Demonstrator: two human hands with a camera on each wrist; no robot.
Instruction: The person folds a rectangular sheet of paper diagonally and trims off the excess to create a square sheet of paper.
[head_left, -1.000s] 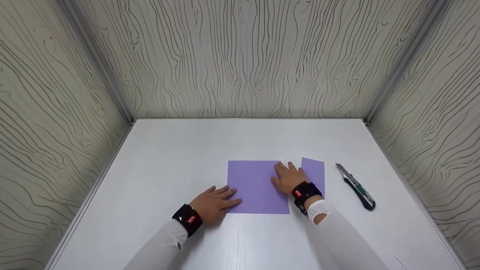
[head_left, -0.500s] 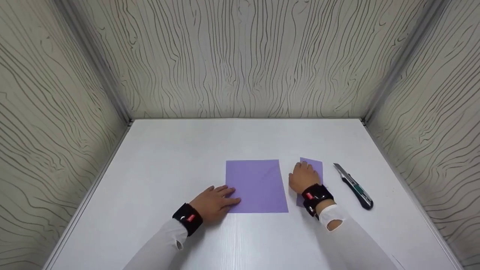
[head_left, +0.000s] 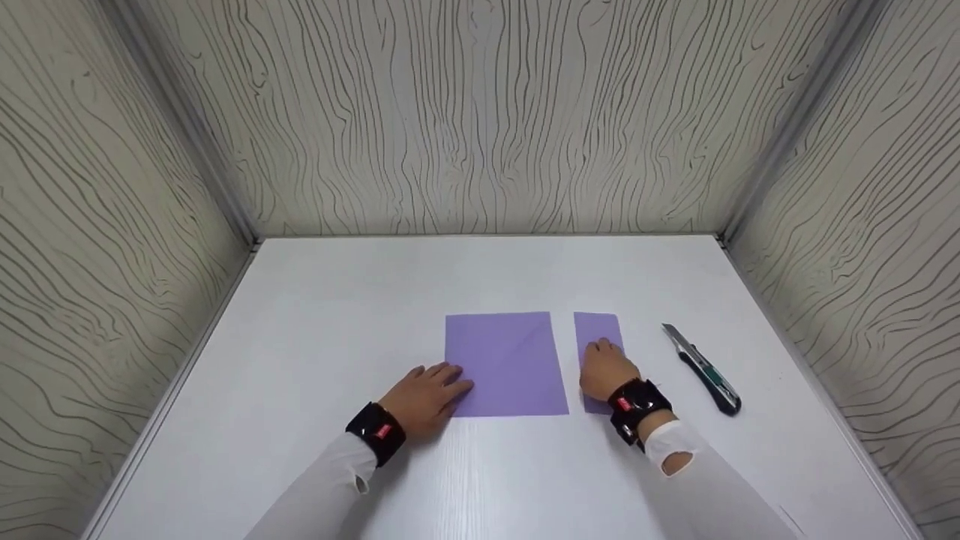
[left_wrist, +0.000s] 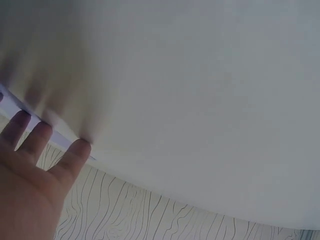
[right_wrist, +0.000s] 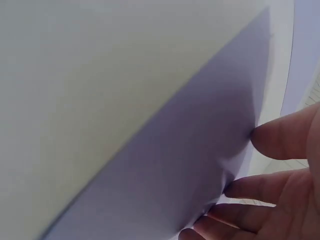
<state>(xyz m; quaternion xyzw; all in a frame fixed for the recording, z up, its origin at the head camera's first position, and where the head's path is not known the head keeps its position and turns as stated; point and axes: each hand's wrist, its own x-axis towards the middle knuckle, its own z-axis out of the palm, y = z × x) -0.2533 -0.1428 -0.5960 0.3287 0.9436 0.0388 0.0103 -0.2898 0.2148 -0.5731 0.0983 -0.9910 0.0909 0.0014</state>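
Note:
A square sheet of purple paper (head_left: 506, 356) lies flat on the white table. My left hand (head_left: 421, 401) rests at its lower left edge, and in the left wrist view the fingertips (left_wrist: 80, 146) touch down there with the fingers spread. Just right of the square lies a narrow purple paper strip (head_left: 595, 325), a thin band of table showing between them. My right hand (head_left: 607, 373) covers the strip's lower part. Seen in the right wrist view, the thumb and fingertips (right_wrist: 265, 140) press on the strip, which puckers slightly under them.
A utility knife (head_left: 703, 369) with a black and green handle lies at the right, its blade out and pointing away to the upper left. Wood-patterned walls (head_left: 480, 120) stand round the back and sides of the white table (head_left: 337, 300).
My right hand has left the square sheet for the strip and has slid it left, turning it nearly parallel to the square's edge. My left hand has stayed at the square's edge.

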